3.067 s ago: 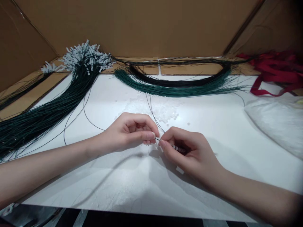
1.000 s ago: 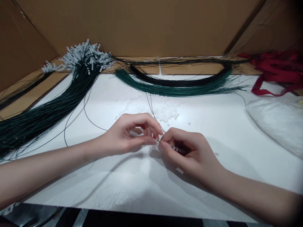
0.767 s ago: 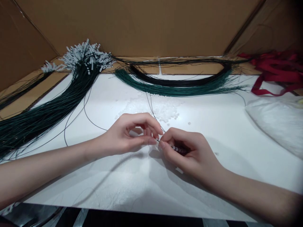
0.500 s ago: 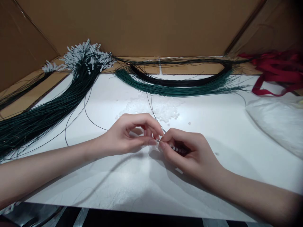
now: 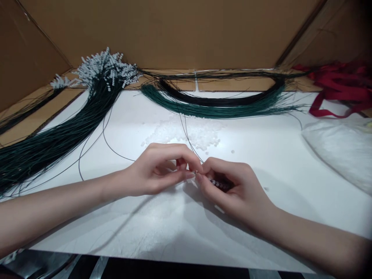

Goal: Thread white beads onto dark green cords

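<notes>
While left hand and right hand pinch it, the thin dark wire bears white beads.

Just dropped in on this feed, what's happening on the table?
A person works with both bare hands over the white table. The right hand holds a thin dark wire carrying a short row of white beads; the left hand pinches at the wire's tip with its fingers. Loose beads lie just behind the hands, bead-tipped wires far left, bare green wires at the back.

White tabletop, brown cardboard walls on three sides — soft glare mid-table, perhaps dark floor below
</notes>
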The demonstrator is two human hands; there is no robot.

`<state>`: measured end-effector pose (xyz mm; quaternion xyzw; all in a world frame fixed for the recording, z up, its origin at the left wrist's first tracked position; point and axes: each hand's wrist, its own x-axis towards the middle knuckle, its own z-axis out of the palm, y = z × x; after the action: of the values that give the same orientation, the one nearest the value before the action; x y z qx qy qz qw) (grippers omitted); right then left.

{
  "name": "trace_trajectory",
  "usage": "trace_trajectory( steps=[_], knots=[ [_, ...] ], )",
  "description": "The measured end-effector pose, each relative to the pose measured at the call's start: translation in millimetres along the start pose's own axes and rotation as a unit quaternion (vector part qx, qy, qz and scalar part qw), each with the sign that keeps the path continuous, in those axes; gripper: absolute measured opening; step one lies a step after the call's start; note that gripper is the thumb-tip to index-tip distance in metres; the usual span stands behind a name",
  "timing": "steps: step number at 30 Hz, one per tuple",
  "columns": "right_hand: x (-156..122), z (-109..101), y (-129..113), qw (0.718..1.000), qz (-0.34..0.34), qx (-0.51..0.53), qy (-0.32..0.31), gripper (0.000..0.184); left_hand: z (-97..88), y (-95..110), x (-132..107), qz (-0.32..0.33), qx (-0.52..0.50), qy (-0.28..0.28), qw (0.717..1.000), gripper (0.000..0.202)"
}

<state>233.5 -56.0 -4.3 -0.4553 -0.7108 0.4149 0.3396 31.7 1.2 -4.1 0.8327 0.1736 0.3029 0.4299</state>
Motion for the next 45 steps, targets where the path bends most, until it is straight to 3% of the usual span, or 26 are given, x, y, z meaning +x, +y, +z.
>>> trace_trajectory(
  steps=[9,23,28,45],
  knots=[
    [-1.2,-0.1,1.0,1.000,-0.021,-0.010,-0.008,0.020,1.2,5.6,-0.2,-0.046,0.004,-0.001,0.999,0.013],
    [-2.0,0.1,2.7,0.999,-0.040,-0.029,-0.019,0.023,1.0,1.1,0.3,-0.001,0.020,-0.002,1.000,0.017],
    [-2.7,0.8,4.1,0.999,-0.033,-0.037,-0.020,0.021,0.9,0.7,-0.4,-0.014,0.011,-0.004,1.000,0.016],
    [-2.0,0.3,0.2,1.000,0.000,-0.009,-0.007,0.015,3.0,2.7,-1.5,-0.024,0.001,0.051,0.998,0.016]
  ],
)
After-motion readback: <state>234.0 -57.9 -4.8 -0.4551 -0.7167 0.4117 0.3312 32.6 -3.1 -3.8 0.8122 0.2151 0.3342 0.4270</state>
